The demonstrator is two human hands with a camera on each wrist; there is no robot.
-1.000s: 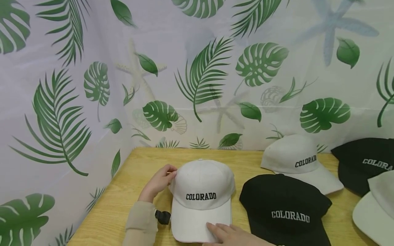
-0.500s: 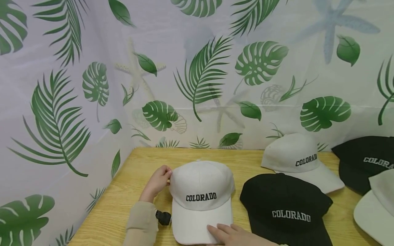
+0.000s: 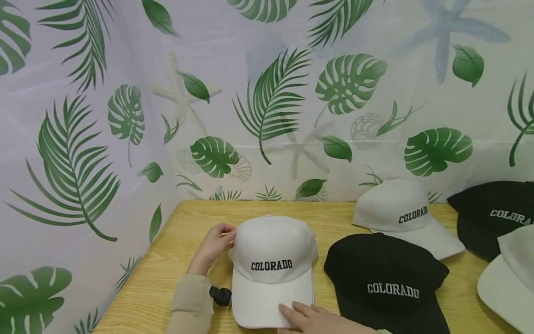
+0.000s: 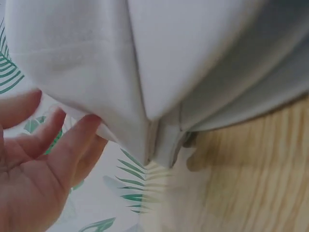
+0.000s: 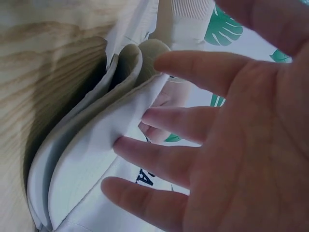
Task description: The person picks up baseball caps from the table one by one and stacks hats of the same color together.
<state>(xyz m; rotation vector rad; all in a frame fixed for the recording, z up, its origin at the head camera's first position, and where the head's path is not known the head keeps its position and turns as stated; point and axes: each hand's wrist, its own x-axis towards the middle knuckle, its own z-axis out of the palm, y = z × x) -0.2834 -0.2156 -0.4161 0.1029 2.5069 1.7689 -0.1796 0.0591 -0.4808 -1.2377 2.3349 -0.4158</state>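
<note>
A white baseball cap with black COLORADO lettering sits on the wooden table, its brim toward me. Layered brim edges show in the right wrist view, one over another. At the cap's left rear side is my left hand, fingers loosely bent, with fingertips right at the fabric in the left wrist view. My right hand lies over the front right of the brim; its straight, spread fingers touch the brim's surface. The hand's lower part is cut off by the head view's bottom edge.
Right of the white cap lies a black COLORADO cap. Behind it is another white cap, with a second black cap and a partly cropped white cap farther right. Leaf-print cloth lines the table's back and left.
My left fingertips drew slightly away from the cap's side, then came back to it. The right hand stays on the brim, and the cap barely shifts.
</note>
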